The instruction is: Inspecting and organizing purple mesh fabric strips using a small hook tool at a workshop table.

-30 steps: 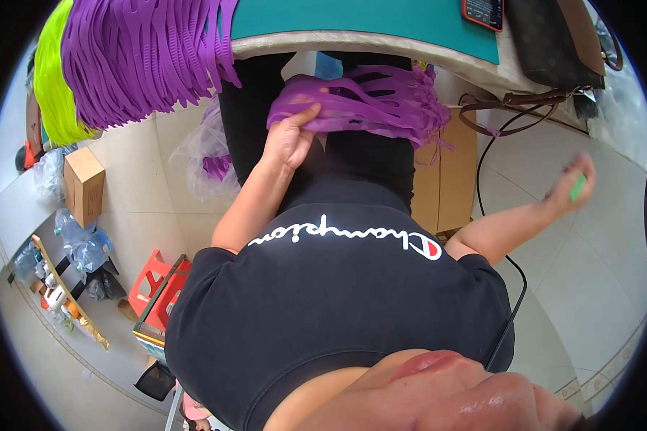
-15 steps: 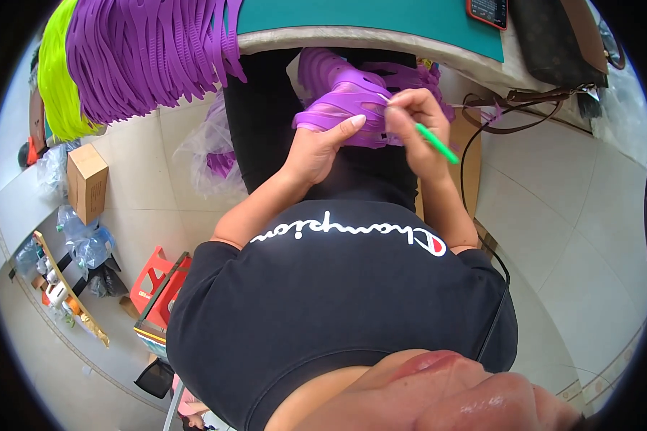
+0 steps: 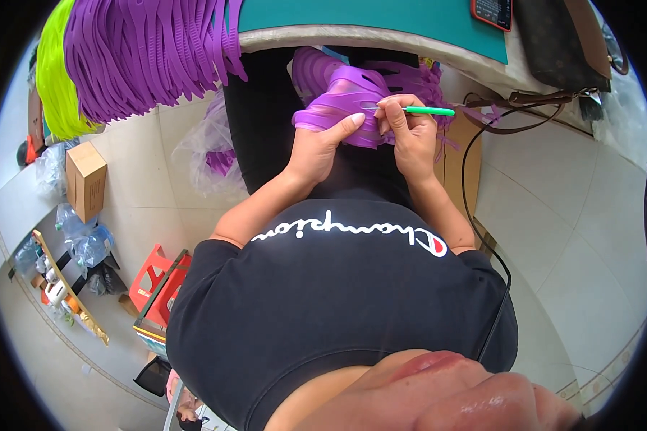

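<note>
A purple, soft rubbery piece with long slots point(image 3: 345, 95) lies over my lap, below the table edge. My left hand point(image 3: 323, 140) grips it from the left, thumb pressed on top and the other fingers hidden by it. In a pinch, my right hand point(image 3: 410, 129) holds a slim pen-like tool with a green handle point(image 3: 431, 111). The tool's thin, pale tip points left and meets the purple piece near a slot; whether it pierces or only touches it, I cannot tell. More purple pieces point(image 3: 424, 82) sit just behind my right hand.
Many purple strips point(image 3: 151, 54) hang over the table's left edge, beside yellow-green ones point(image 3: 56, 79). A green mat point(image 3: 366, 18), a phone point(image 3: 492, 11) and a brown bag point(image 3: 557, 43) are on the table. A black cable point(image 3: 467, 187) runs past my right forearm. A cardboard box point(image 3: 86, 179) stands left.
The green-handled tool has swung from slanting down to the right to nearly level. My right hand has turned, with its fingers brought together. The left hand keeps its hold.
</note>
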Tool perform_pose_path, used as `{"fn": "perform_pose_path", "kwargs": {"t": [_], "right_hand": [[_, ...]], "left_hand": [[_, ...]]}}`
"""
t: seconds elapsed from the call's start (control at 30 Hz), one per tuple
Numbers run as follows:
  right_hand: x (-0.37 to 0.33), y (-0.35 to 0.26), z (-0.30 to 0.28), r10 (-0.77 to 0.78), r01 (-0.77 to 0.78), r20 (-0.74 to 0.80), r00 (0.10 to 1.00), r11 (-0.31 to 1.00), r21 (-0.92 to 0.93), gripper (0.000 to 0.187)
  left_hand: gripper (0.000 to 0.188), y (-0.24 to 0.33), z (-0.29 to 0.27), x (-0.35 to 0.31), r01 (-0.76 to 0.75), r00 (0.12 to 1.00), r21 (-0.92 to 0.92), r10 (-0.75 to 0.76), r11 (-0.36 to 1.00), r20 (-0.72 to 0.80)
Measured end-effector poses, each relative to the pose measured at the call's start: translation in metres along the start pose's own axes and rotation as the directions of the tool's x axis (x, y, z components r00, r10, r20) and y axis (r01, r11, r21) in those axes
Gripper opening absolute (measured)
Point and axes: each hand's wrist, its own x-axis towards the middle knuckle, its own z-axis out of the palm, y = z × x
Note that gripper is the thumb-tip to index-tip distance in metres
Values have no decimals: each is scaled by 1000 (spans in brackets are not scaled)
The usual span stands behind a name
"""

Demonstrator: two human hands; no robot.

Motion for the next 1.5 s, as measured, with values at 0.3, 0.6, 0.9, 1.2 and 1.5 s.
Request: {"fn": "perform_pose_path", "kwargs": {"t": [0.3, 0.6, 0.9, 1.2, 1.5], "right_hand": [[0, 0, 2, 6, -5, -37, 999, 1000, 30, 18], [15, -11, -8, -503, 425, 46, 863, 674, -604, 13], [8, -19, 1, -468, 471, 195, 862, 597, -650, 17], [7, 0, -12, -420, 311, -111, 901, 801, -512, 18], [-27, -140, -270, -437, 565, -886, -156, 696, -443, 20]], "left_hand": [[34, 0, 0, 0, -20, 1000, 13, 19, 1000, 17], [43, -5, 1, -3, -50, 998, 79, 53, 996, -32], [33, -3, 5, -4, -60, 998, 45, 59, 997, 22], [28, -7, -3, -2, -88, 996, 141, 84, 986, 36], [41, -17, -50, 20, 34, 985, -131, -55, 991, -163]]}}
